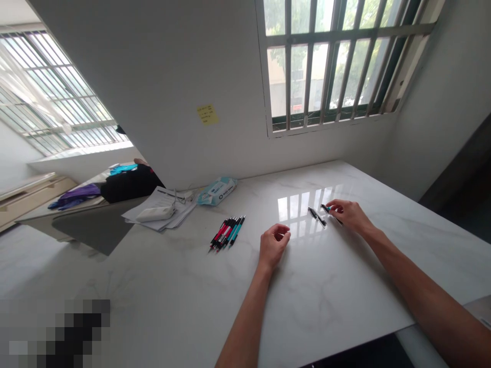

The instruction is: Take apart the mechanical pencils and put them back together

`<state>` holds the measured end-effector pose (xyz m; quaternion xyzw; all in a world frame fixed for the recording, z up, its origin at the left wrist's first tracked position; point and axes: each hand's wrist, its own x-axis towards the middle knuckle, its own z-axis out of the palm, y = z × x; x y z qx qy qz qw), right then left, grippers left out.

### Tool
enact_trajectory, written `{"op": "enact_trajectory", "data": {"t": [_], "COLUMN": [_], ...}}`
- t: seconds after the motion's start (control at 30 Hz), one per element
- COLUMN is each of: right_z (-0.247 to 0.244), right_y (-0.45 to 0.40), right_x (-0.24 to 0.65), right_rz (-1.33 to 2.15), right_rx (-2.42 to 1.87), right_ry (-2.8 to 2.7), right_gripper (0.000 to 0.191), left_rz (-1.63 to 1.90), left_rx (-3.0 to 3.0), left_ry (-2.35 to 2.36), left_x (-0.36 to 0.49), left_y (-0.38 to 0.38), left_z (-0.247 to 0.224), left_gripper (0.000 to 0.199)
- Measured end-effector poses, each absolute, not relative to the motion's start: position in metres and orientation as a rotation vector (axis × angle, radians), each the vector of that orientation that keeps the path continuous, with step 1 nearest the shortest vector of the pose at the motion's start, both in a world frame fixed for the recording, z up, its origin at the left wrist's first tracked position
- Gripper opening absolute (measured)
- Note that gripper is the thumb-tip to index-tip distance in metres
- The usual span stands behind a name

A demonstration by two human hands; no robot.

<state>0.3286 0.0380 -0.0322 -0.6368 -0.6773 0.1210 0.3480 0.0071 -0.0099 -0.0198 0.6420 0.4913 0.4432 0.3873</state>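
On the white marbled table [314, 286], several red, white, black and teal pens [227, 233] lie side by side, left of my left hand [273, 243]. That hand rests on the tabletop with its fingers curled and nothing visible in them. My right hand [348, 214] is farther right, its thumb and fingers pinched on a dark pen [326, 208] with a teal part, which lies slanted at the table surface. Just left of this pen are black and clear pens [317, 216], close together and touching nothing of my hands.
A blue and white wipes packet [218, 191] stands by the wall. Left of it are papers [169, 204] with a white device [156, 213] on top. A yellow note [207, 114] is stuck on the wall near a barred window [326, 71].
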Motion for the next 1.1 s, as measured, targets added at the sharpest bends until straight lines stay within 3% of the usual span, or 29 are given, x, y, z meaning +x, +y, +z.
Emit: {"op": "enact_trajectory", "data": {"t": [0.4,0.5,0.63,0.97,1.1], "right_z": [-0.039,-0.036,-0.033,0.018,0.014], "right_y": [0.039,0.039,0.038,0.034,0.029], "right_x": [0.329,0.326,0.316,0.216,0.172], "right_rz": [0.294,0.241,0.246,0.208,0.313], "right_rx": [-1.673,-1.674,-1.613,-1.143,-0.999], "right_ry": [-1.728,-1.695,-1.709,-1.912,-1.776], "right_gripper": [0.024,0.026,0.026,0.021,0.020], "left_rz": [0.915,0.824,0.834,0.720,0.660], "left_rx": [1.861,2.267,2.299,2.232,2.263], "left_ry": [1.388,1.713,2.215,2.275,2.313], "left_x": [-0.012,-0.049,-0.098,-0.116,-0.111], "left_y": [0.000,0.007,0.012,0.026,0.023], "left_z": [-0.011,0.000,0.004,-0.002,-0.002], "left_gripper": [0.015,0.015,0.029,0.022,0.020]}}
